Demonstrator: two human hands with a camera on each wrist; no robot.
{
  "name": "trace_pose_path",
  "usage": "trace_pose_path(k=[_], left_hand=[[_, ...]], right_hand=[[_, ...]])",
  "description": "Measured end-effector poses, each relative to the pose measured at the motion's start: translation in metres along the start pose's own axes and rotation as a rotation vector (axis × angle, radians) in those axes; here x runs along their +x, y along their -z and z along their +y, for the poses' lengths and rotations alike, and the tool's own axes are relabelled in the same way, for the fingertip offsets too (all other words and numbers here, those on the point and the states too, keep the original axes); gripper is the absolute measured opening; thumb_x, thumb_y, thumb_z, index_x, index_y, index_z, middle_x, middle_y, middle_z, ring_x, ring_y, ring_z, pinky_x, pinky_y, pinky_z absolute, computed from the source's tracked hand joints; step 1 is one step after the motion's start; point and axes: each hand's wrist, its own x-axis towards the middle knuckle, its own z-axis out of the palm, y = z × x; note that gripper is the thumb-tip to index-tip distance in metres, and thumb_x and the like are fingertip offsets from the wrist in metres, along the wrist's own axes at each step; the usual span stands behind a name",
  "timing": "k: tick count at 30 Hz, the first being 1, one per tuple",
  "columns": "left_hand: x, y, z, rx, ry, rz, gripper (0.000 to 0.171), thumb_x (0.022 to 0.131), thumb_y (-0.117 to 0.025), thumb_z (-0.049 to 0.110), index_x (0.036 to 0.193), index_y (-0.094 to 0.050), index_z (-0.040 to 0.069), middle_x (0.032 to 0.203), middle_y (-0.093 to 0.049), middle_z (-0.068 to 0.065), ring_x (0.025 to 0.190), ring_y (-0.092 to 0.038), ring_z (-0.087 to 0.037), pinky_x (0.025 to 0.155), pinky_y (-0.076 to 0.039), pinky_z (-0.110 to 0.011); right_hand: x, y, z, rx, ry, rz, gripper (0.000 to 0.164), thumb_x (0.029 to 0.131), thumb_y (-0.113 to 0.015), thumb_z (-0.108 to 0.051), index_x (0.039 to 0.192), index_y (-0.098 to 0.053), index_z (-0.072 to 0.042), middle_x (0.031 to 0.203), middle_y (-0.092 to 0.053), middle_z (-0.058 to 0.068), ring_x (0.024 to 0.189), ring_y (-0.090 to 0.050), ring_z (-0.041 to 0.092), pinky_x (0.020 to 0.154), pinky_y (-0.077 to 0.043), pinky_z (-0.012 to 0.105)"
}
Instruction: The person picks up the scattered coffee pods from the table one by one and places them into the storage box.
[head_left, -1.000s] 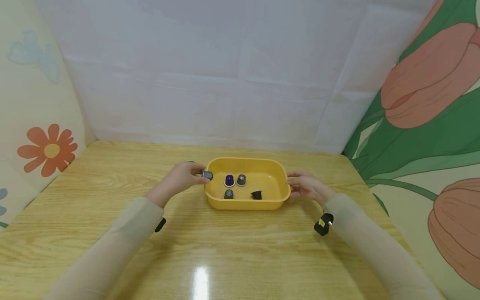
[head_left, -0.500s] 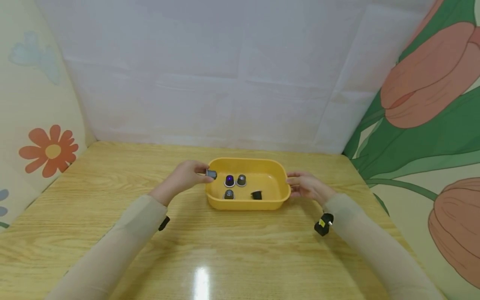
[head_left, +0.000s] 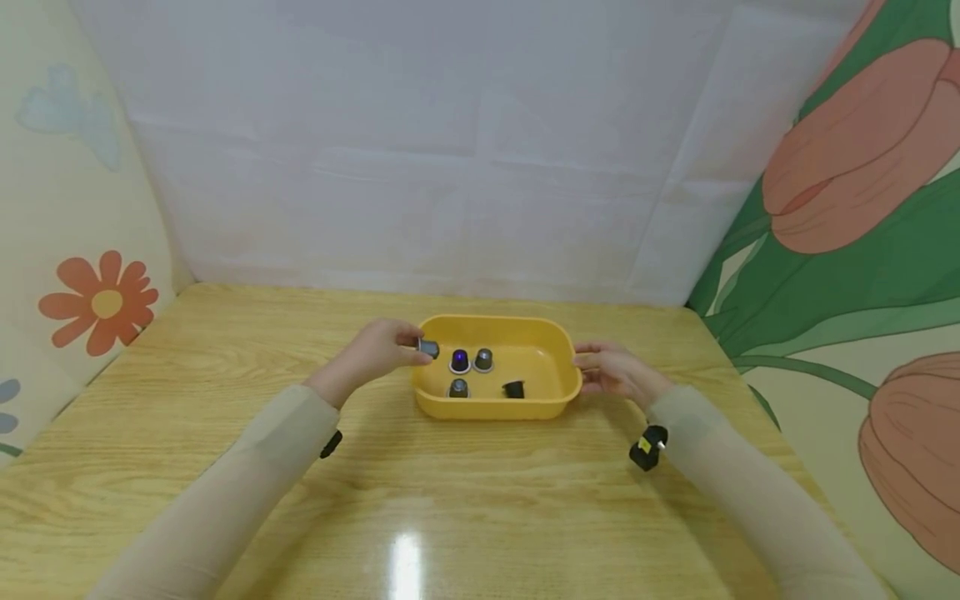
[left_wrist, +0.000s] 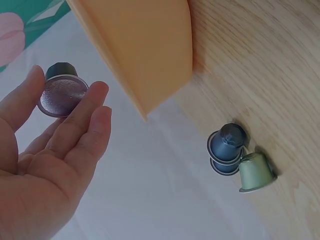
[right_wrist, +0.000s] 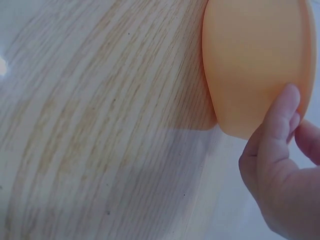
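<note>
My left hand (head_left: 375,348) pinches a grey coffee capsule (head_left: 428,347) by thumb and fingers at the left rim of a yellow plastic basin (head_left: 495,409). In the left wrist view the capsule's foil lid (left_wrist: 62,95) faces the camera, its dark body behind. Inside the basin stand a purple capsule (head_left: 460,360), a grey capsule (head_left: 483,359) and another grey one (head_left: 458,389), partly hidden by the front wall. A black capsule (head_left: 513,389) lies tipped over. My right hand (head_left: 613,370) rests extended fingers (right_wrist: 285,102) against the basin's right outer wall.
On the wooden table (head_left: 480,500), left of the basin, sit a dark blue capsule (left_wrist: 227,142) with another directly beside it, and a pale green capsule (left_wrist: 256,171). A white sheet (head_left: 450,150) rises behind the table; flower-patterned panels stand at both sides.
My left hand has carried the grey capsule slightly to the right, over the basin's left rim. The right hand stays at the right end, and the capsules inside look unmoved.
</note>
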Motion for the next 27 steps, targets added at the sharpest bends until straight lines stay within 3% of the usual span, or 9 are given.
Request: trace_pose_path(k=[7, 27], left_hand=[[0.001, -0.003, 0.004, -0.005, 0.028, -0.033, 0.057, 0.093, -0.069, 0.025, 0.137, -0.050, -0.007, 0.136, -0.053, -0.025, 0.126, -0.048, -0.040, 0.101, -0.042, -0.051], [0.012, -0.011, 0.013, -0.012, 0.001, -0.062, 0.055, 0.094, -0.067, 0.020, 0.137, -0.049, -0.008, 0.133, -0.054, -0.024, 0.124, -0.050, -0.038, 0.102, -0.043, -0.047]], right_hand=[[0.001, 0.001, 0.001, -0.007, 0.005, 0.002, 0.037, 0.099, -0.045, 0.003, 0.135, -0.037, 0.009, 0.080, -0.058, 0.005, 0.068, -0.060, 0.014, 0.059, -0.056, 0.027], [-0.001, -0.001, -0.001, -0.001, 0.000, -0.018, 0.037, 0.099, -0.045, 0.003, 0.135, -0.036, 0.008, 0.082, -0.057, 0.006, 0.069, -0.059, 0.013, 0.060, -0.056, 0.026]])
